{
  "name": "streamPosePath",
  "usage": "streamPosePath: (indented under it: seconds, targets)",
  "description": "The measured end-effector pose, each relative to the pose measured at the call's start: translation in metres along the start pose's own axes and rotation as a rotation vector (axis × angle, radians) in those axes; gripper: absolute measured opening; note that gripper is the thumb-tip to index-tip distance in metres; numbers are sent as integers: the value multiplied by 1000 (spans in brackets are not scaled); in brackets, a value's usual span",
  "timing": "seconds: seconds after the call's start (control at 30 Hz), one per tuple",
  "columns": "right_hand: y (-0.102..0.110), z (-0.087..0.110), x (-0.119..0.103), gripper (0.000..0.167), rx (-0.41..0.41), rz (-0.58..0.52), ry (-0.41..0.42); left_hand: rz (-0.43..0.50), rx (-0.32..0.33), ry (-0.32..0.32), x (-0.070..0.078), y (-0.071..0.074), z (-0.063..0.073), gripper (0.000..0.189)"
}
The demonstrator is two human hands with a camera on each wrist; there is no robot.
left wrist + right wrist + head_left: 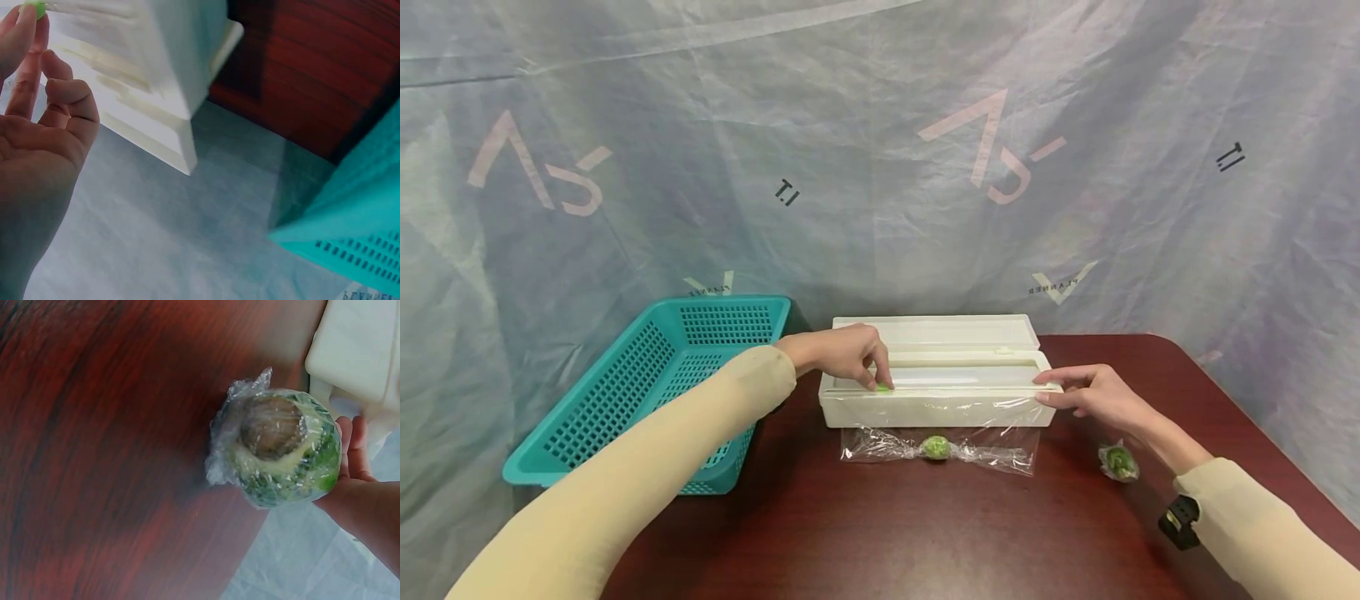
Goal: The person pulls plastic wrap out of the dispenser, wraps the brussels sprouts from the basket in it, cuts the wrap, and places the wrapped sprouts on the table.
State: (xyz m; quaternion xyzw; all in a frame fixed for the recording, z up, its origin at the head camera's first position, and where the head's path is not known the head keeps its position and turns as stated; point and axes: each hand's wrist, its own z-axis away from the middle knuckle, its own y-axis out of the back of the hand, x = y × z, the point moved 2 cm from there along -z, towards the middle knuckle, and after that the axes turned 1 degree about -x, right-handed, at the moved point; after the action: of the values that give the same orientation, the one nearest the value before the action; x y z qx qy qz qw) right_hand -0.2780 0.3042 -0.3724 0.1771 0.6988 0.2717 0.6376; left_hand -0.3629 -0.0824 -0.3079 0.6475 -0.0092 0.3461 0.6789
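A white plastic wrap dispenser (936, 408) stands on the table with its lid raised and a roll of film (955, 376) inside. My left hand (850, 354) pinches a small green slide cutter (885, 387) on the dispenser's front rail; the cutter (39, 9) also shows in the left wrist view. With thumb and fingers, my right hand (1097, 394) grips the dispenser's right front corner. Clear film spreads from the dispenser onto the table, and a green, bumpy, rounded piece (936, 447) lies at it. Bunched film runs out on both sides of that piece.
A film-wrapped avocado half (281, 450) with its brown pit showing lies on the table below my right forearm. To the left stands a teal perforated basket (647, 392). A grey printed sheet (865, 167) hangs behind the dark red wooden table (880, 533).
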Motion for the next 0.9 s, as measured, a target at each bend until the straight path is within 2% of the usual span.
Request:
streamPosePath:
  seconds: [0.9]
  targets:
    - [1, 1, -3, 45, -30, 4, 5, 27, 8, 126, -19, 6, 47, 22]
